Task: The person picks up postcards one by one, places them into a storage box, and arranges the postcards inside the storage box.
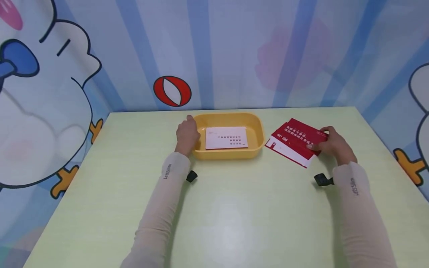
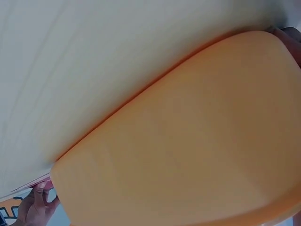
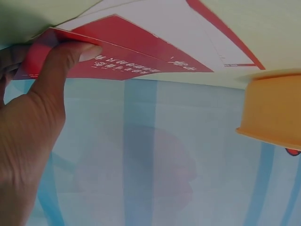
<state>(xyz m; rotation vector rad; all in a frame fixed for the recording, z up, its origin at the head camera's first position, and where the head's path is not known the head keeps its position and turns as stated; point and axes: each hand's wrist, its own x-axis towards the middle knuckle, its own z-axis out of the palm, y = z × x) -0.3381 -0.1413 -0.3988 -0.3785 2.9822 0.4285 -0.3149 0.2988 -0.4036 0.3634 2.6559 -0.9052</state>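
Observation:
A yellow plastic tray [image 1: 228,155] stands near the table's back edge. My left hand [image 1: 187,134] grips its left end, and in the left wrist view the tray's outer wall [image 2: 178,136] fills most of the picture. Inside lies a white card [image 1: 226,137] with small printed lines and a red edge underneath. Right of the tray, my right hand [image 1: 336,146] pinches the right end of a red card [image 1: 303,134] with white lettering, thumb on top. Under that red card, a white card with red borders [image 1: 289,152] sticks out toward the front.
The pale table [image 1: 231,216] meets a blue striped wall [image 1: 228,56] just behind the tray. Cartoon figures are printed on the wall covering at both sides. A small black wrist camera [image 1: 323,180] juts from the right sleeve, another [image 1: 191,176] from the left.

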